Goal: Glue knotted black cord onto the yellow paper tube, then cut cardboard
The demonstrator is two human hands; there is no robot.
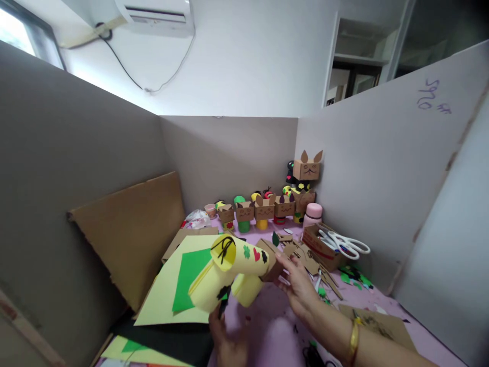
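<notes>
A yellow paper-tube figure [233, 275] with black, green and red paper cut-outs stuck on it is held above the table. My left hand [229, 339] grips it from below at its lower tubes. My right hand [300, 288], with a gold bangle on the wrist, reaches in from the right; its fingers are around the brown cardboard piece [272, 261] at the figure's right end.
Yellow and green paper sheets [179, 285] lie at left, with a cardboard sheet [130, 234] leaning on the partition. A row of small cardboard box figures [263, 209] stands at the back. A box with scissors [336, 244], a pink bottle [312, 214] and paper scraps lie at right.
</notes>
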